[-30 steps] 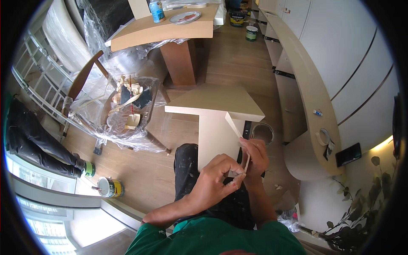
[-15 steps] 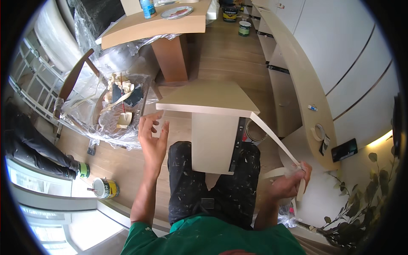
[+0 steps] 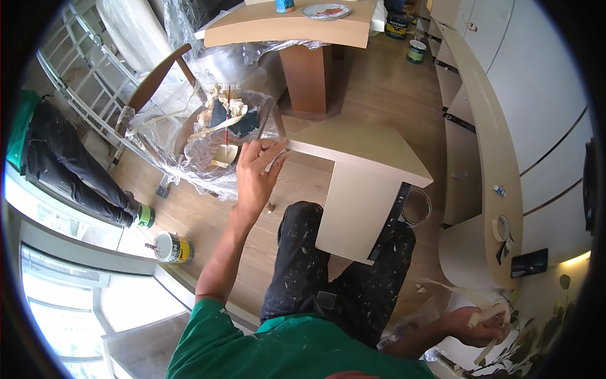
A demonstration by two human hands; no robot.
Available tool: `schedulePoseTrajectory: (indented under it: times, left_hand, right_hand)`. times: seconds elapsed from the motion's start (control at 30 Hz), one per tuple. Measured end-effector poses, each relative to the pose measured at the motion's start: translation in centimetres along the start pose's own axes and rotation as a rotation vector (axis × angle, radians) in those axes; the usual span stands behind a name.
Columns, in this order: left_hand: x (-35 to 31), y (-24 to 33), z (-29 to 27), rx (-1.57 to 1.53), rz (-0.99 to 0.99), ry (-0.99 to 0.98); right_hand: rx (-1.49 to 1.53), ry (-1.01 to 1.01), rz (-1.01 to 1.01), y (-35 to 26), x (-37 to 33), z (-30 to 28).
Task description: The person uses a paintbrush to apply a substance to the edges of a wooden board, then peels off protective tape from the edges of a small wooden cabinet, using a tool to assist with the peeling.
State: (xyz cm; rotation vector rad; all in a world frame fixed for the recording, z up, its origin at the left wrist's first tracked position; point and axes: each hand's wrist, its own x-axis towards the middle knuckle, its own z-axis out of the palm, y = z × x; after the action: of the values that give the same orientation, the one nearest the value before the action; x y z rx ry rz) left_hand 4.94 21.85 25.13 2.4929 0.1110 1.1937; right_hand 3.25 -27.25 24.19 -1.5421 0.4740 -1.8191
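Observation:
A beige drawer rests on my thighs, its wide front panel facing away and a black slide rail along its right side. My left hand is at the panel's left corner, fingers bent around the edge and thumb just below. Whether the fingertips also pinch something thin there is hard to see. Out at the lower right, my right hand is closed on a crumpled strip of masking tape, well apart from the drawer.
A plastic-wrapped chair holding tape scraps and a brush is ahead left. Paint cans stand on the floor. A person's legs show at far left. A long curved counter runs along the right, with a phone and leafy branches nearby.
The tape strip has come away from the panel's right edge and moved right and down with my right hand. My left hand has closed in on the left corner. The view has shifted.

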Motion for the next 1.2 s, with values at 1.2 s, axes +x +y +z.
schedulePoseTrajectory:
  times: [1.2]
  left_hand:
    - [1.9, -0.6, -1.0, 0.124, 0.23, -0.033]
  right_hand:
    - [0.291, -0.301, 0.351, 2.4, -3.8, 0.3]
